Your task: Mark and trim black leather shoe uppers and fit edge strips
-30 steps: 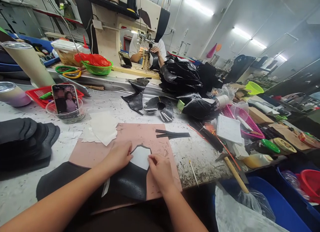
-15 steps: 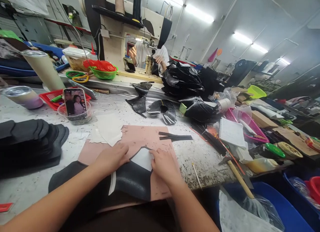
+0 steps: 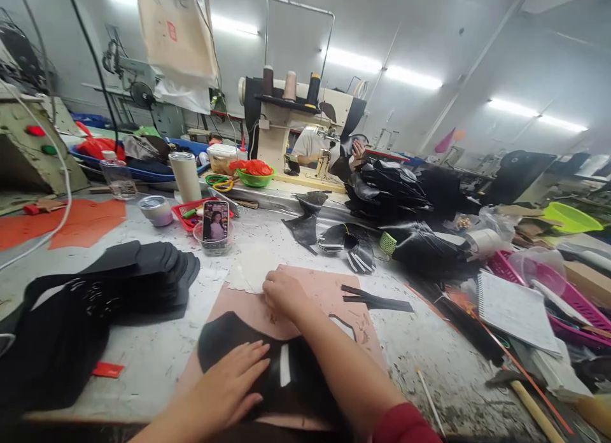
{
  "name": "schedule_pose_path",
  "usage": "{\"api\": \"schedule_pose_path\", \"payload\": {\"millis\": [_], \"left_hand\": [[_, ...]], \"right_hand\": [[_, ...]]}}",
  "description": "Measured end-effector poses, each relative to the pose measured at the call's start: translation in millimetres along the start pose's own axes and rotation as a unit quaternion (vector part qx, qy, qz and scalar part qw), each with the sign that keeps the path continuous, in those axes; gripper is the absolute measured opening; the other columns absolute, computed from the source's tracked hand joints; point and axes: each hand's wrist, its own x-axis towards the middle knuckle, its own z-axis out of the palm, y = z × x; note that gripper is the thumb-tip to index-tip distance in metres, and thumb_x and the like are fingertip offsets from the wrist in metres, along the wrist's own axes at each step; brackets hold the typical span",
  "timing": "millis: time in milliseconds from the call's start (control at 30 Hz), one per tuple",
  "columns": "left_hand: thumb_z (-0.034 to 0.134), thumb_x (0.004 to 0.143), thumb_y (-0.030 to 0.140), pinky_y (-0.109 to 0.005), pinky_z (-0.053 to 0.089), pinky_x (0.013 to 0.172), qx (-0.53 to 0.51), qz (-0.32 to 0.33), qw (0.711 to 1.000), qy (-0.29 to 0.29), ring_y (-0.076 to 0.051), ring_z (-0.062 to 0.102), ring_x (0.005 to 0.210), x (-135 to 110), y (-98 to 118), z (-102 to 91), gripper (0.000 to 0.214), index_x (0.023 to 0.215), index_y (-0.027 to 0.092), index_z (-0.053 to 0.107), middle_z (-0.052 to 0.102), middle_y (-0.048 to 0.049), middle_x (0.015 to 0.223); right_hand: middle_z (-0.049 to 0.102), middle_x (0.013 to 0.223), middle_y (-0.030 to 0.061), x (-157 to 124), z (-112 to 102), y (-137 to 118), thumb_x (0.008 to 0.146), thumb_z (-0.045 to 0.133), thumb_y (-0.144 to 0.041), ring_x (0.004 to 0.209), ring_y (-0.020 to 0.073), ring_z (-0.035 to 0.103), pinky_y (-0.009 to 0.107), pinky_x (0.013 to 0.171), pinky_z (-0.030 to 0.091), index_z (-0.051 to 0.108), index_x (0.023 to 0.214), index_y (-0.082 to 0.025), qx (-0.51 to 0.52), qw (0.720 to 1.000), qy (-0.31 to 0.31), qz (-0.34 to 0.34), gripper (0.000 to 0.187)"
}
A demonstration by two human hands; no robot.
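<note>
A black leather-like piece [image 3: 229, 333] with a narrow white strip [image 3: 285, 365] lies on a pink board [image 3: 329, 285]. My left hand [image 3: 236, 379] rests flat on this piece, its fingers stretched out. Beyond it, my right hand [image 3: 286, 295] is at the near edge of some thin white cut pieces [image 3: 248, 263], its fingers bent and closed there; the fingertips are partly hidden. My right forearm crosses over the black piece and covers part of it. A white patch [image 3: 347, 325] on the piece shows past that arm.
Stacked black pieces [image 3: 157, 271] stand at left, behind them a phone [image 3: 216, 221] in a clear bowl. Black strips [image 3: 377, 299] lie right of the board, with a hammer [image 3: 529, 398] and notebook [image 3: 515, 309] farther right. A co-worker [image 3: 310, 144] sits behind a sewing machine [image 3: 281, 121].
My right hand has left the white patch and moved leftward to the white pieces. My left hand has come down nearer onto the black piece. The view has turned left.
</note>
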Motion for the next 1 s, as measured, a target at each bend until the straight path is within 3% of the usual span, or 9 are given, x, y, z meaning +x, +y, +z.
{"api": "schedule_pose_path", "payload": {"millis": [100, 233, 367, 433, 567, 633, 733, 867, 1000], "left_hand": [[0.052, 0.075, 0.025, -0.041, 0.041, 0.094, -0.03, 0.001, 0.999, 0.012, -0.028, 0.052, 0.109, 22.7, 12.7, -0.1, 0.033, 0.106, 0.022, 0.06, 0.06, -0.0111, 0.116], [0.051, 0.074, 0.022, -0.039, 0.043, 0.086, -0.076, -0.055, 0.996, 0.006, -0.025, 0.055, 0.095, 38.6, 29.5, -10.7, 0.022, 0.093, 0.022, 0.062, 0.063, -0.0086, 0.104], [0.049, 0.076, 0.028, -0.037, 0.041, 0.083, -0.209, -0.119, 0.97, 0.037, -0.023, 0.055, 0.089, 42.3, 31.7, -25.8, 0.016, 0.08, 0.022, 0.063, 0.065, -0.0057, 0.091], [0.045, 0.079, 0.038, -0.032, 0.044, 0.073, -0.34, -0.204, 0.913, 0.099, -0.021, 0.056, 0.082, 40.5, 28.7, -33.7, 0.025, 0.075, 0.02, 0.062, 0.064, -0.0056, 0.083], [0.047, 0.073, 0.057, -0.023, 0.042, 0.05, -0.585, -0.375, 0.687, 0.213, -0.016, 0.056, 0.068, 29.8, 23.0, -50.4, 0.043, 0.076, 0.016, 0.06, 0.061, -0.0057, 0.079], [0.059, 0.065, 0.055, -0.02, 0.04, 0.048, -0.629, -0.391, 0.634, 0.221, -0.012, 0.054, 0.062, 22.6, 21.4, -56.4, 0.041, 0.077, 0.015, 0.06, 0.059, -0.0028, 0.075], [0.071, 0.058, 0.043, -0.016, 0.035, 0.044, -0.628, -0.379, 0.648, 0.203, -0.007, 0.049, 0.054, 13.0, 18.8, -57.6, 0.033, 0.072, 0.016, 0.059, 0.055, 0.0027, 0.066], [0.074, 0.052, 0.032, -0.016, 0.032, 0.042, -0.577, -0.385, 0.683, 0.23, -0.004, 0.041, 0.048, 7.1, 14.4, -50.5, 0.031, 0.072, 0.016, 0.057, 0.053, 0.0061, 0.062], [0.074, 0.049, 0.031, -0.017, 0.033, 0.043, -0.591, -0.389, 0.67, 0.226, -0.008, 0.048, 0.053, 7.1, 14.6, -50.2, 0.04, 0.081, 0.018, 0.054, 0.055, 0.0047, 0.062]], "right_hand": [[0.055, 0.069, 0.002, 10.1, 1.5, 3.0, 0.067, 0.047, -0.015, 0.066, 0.0148, 0.053, 0.027, 0.061, 0.043, 0.05, 0.063, -0.019, 0.066, 0.992, 0.09, 0.06, 0.006], [0.046, 0.056, -0.0026, 15.8, -13.5, 7.9, 0.077, 0.036, -0.027, 0.052, 0.0118, 0.05, 0.021, 0.045, 0.04, 0.047, 0.072, -0.02, 0.171, 0.957, 0.2, 0.124, 0.013], [0.048, 0.061, -0.0025, -0.6, -26.7, -3.9, 0.078, 0.035, -0.036, 0.056, 0.0112, 0.055, 0.022, 0.051, 0.045, 0.041, 0.074, -0.02, 0.26, 0.922, 0.255, 0.134, 0.018], [0.05, 0.063, -0.0023, -17.7, -27.1, -16.7, 0.075, 0.042, -0.04, 0.059, 0.0116, 0.055, 0.025, 0.057, 0.048, 0.041, 0.071, -0.02, 0.297, 0.915, 0.245, 0.121, 0.02], [0.051, 0.061, -0.0029, -54.8, -16.9, -42.5, 0.066, 0.055, -0.027, 0.057, 0.0113, 0.051, 0.026, 0.06, 0.046, 0.046, 0.069, -0.019, 0.37, 0.915, 0.144, 0.071, 0.012], [0.053, 0.066, -0.0012, -68.7, -11.3, -51.7, 0.067, 0.053, -0.025, 0.061, 0.0119, 0.051, 0.026, 0.06, 0.045, 0.048, 0.071, -0.019, 0.378, 0.919, 0.1, 0.048, 0.008], [0.055, 0.073, 0.0014, -81.3, -8.7, -62.3, 0.069, 0.052, -0.028, 0.066, 0.0137, 0.053, 0.027, 0.063, 0.045, 0.049, 0.072, -0.019, 0.322, 0.944, 0.071, 0.025, 0.011], [0.056, 0.077, 0.0032, -87.5, -13.0, -76.2, 0.067, 0.053, -0.023, 0.072, 0.0156, 0.054, 0.029, 0.068, 0.045, 0.048, 0.072, -0.019, 0.195, 0.975, 0.101, -0.029, 0.008], [0.059, 0.087, 0.006, -87.7, -10.9, -82.3, 0.062, 0.046, -0.013, 0.085, 0.0175, 0.056, 0.03, 0.073, 0.045, 0.052, 0.079, -0.019, 0.185, 0.975, 0.107, -0.067, 0.018]]}}
